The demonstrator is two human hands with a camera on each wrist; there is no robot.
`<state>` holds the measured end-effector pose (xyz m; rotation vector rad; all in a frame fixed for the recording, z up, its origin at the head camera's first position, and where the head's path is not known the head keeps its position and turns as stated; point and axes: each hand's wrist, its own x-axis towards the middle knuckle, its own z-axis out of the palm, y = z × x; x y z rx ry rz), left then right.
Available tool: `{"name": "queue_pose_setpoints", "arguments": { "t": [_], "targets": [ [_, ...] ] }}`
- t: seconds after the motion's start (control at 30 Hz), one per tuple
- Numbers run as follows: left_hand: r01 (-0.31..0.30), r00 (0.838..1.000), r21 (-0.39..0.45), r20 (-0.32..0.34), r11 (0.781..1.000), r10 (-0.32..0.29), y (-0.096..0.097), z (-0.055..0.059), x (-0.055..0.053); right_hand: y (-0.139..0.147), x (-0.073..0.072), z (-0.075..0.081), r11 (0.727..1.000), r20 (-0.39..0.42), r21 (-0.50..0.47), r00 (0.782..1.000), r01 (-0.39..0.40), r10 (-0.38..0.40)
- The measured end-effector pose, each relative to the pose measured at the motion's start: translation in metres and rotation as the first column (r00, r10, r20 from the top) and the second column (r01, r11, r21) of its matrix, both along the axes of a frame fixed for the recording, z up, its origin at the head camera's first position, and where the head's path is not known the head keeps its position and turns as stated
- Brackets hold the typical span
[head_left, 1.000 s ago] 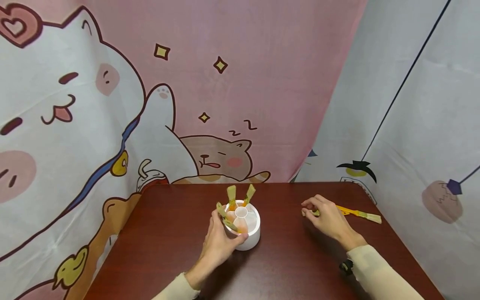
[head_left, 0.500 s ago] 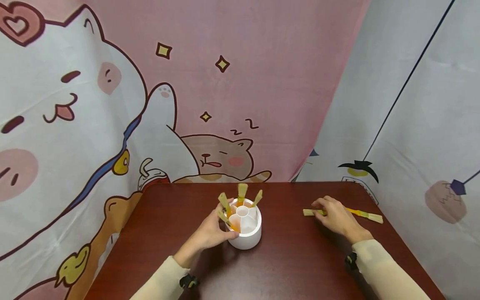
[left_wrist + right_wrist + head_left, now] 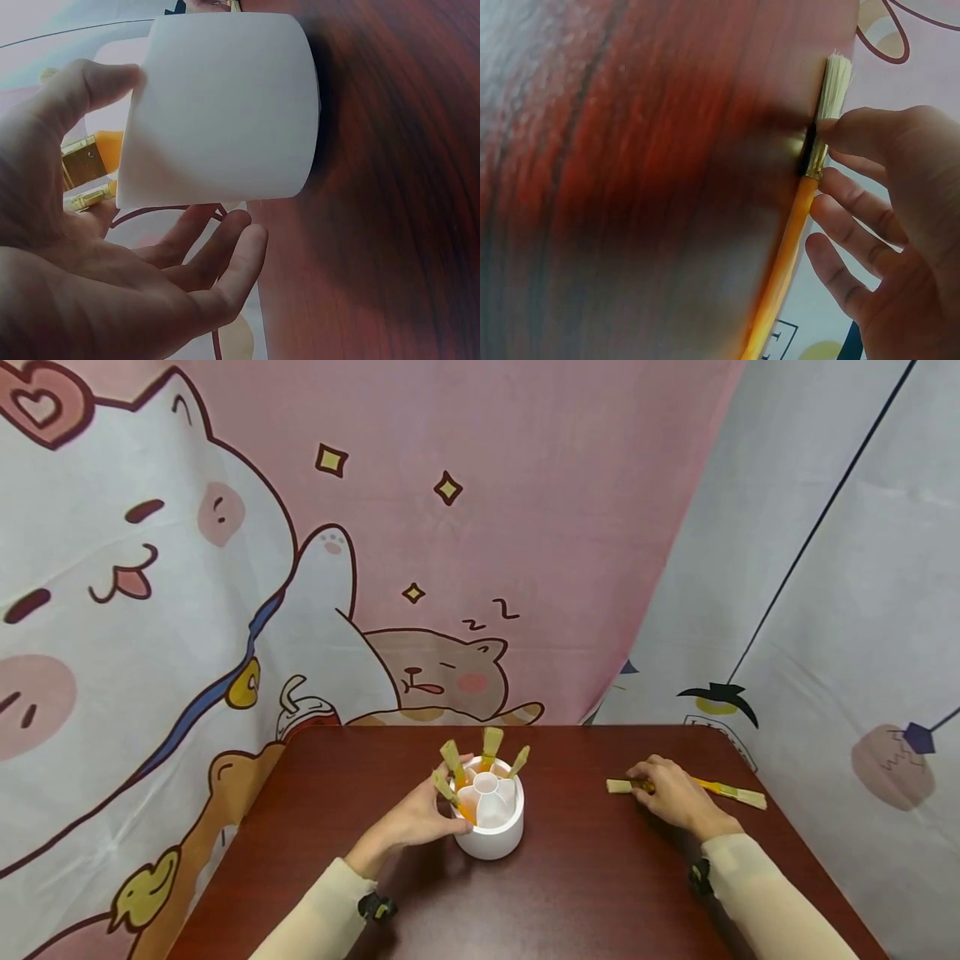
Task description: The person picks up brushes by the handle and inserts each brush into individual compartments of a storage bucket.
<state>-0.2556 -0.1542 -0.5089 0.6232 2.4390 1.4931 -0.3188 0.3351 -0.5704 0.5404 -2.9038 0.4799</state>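
On the table stands a round white brush holder (image 3: 491,842) with petal-shaped compartments and a round one in the middle. Several flat paintbrushes lean in its back and left compartments, bristles up, among them the rear brush (image 3: 492,742). My left hand (image 3: 412,818) grips the holder's left side, thumb at the rim; the left wrist view shows its smooth wall (image 3: 225,105) and loosely bent lower fingers. At the right, my right hand (image 3: 675,795) pinches a lying paintbrush (image 3: 780,259) by its metal ferrule, its orange handle running along the table. The other fingers lie beside the handle.
Another paintbrush (image 3: 738,794) with an orange handle lies right of my right hand, close to the table's right side. The dark red wooden table (image 3: 570,893) meets a printed cartoon cloth (image 3: 555,527) at its back edge.
The holder has turned under my left hand, so its brushes have shifted round clockwise and stand more upright. My right hand has moved slightly right and down, from the bristles onto the ferrule.
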Motion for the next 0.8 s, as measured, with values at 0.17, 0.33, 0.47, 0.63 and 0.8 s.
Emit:
{"name": "queue_pose_setpoints", "arguments": {
  "t": [0.17, 0.33, 0.47, 0.63, 0.8],
  "targets": [
    [0.001, 1.000, -0.004, 0.005, 1.000, -0.001, 0.0000, -0.0009, -0.0010, -0.0012, -0.0012, -0.0013, 1.000, -0.016, 0.008, 1.000, -0.004, 0.004],
    [0.002, 1.000, -0.001, 0.002, 1.000, -0.002, 0.0002, -0.0001, -0.0012, -0.0027, -0.0015, 0.0017, 1.000, -0.018, 0.014, 1.000, -0.018, 0.018],
    [0.004, 1.000, 0.001, 0.000, 1.000, -0.004, 0.0006, -0.0002, -0.0011, -0.0031, -0.0015, 0.0033, 0.999, -0.008, 0.022, 1.000, -0.024, 0.024],
    [-0.004, 1.000, -0.005, -0.011, 1.000, 0.004, 0.0014, -0.0007, -0.0010, -0.0027, -0.0014, 0.0022, 0.999, -0.025, 0.029, 0.999, -0.037, 0.037],
    [-0.006, 1.000, -0.004, -0.004, 1.000, 0.006, 0.0012, -0.0021, -0.0014, -0.0016, -0.0019, 0.0004, 0.996, -0.076, 0.036, 0.994, -0.078, 0.081]
  ]
}}
